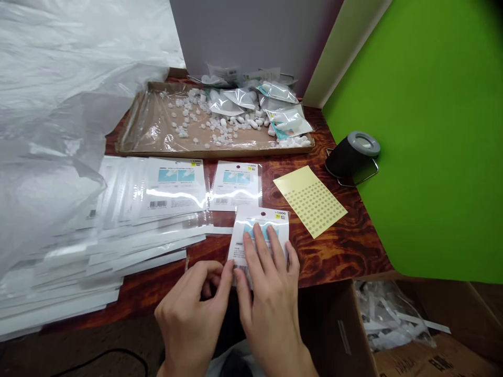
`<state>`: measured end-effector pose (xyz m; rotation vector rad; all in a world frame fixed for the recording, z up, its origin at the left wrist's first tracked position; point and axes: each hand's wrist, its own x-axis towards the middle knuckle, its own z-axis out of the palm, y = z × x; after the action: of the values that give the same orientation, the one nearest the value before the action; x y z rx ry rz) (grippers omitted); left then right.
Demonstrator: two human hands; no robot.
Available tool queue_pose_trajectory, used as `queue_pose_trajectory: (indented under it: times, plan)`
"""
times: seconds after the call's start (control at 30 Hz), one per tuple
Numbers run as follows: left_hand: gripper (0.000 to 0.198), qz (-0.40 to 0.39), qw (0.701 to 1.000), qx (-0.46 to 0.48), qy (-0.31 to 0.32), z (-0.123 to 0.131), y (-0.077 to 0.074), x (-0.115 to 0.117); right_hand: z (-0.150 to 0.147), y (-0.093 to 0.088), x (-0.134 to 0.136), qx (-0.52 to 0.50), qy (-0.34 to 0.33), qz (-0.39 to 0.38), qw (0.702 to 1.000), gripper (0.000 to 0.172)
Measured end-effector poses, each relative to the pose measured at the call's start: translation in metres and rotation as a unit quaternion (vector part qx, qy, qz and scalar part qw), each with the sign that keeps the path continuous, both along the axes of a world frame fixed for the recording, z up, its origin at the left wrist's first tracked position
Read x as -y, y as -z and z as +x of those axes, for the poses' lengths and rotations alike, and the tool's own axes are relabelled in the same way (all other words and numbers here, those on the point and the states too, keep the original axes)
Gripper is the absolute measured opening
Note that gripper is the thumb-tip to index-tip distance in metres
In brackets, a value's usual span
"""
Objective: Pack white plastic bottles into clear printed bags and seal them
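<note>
The packet (262, 219) sits low-centre of the frame on the surface (341, 246). Right hand (269, 293) lies flat on it, grip released; left hand (192, 309) pinches its bottom edge. Looks light, floppy, slick plastic, so I'd grab edges.

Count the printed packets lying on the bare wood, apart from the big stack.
2. The near packet lies under the right hand, with the left hand at its edge. The far packet sits just behind it, beside the stack, which may hide more.
</note>
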<state>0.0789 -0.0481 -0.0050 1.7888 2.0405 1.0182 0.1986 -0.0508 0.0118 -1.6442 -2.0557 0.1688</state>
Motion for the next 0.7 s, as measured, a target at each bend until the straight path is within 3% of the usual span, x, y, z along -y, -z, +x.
queue_pose_trajectory:
  times: [0.2, 0.37, 0.43, 0.57, 0.7]
  plan:
    - [0.026, -0.021, 0.99, 0.127, 0.048, -0.01, -0.006, -0.003, 0.005, 0.014, -0.007, 0.029, -0.004, -0.017, 0.999, 0.049]
    - [0.035, -0.124, 0.963, 0.239, -0.014, -0.024, -0.005, -0.019, 0.014, 0.015, -0.007, 0.028, -0.029, -0.033, 0.999, 0.054]
    - [0.035, -0.18, 0.943, 0.28, 0.032, -0.027, -0.008, -0.031, 0.02, 0.016, -0.007, 0.024, -0.049, -0.036, 0.998, 0.055]
    - [0.029, -0.298, 0.873, 0.338, 0.186, -0.027, -0.017, -0.053, 0.031, 0.017, -0.01, 0.028, -0.08, -0.022, 0.996, 0.055]
    - [0.022, -0.333, 0.842, 0.384, 0.181, -0.019, -0.025, -0.059, 0.036, 0.009, -0.012, 0.054, -0.085, -0.014, 0.995, 0.052]
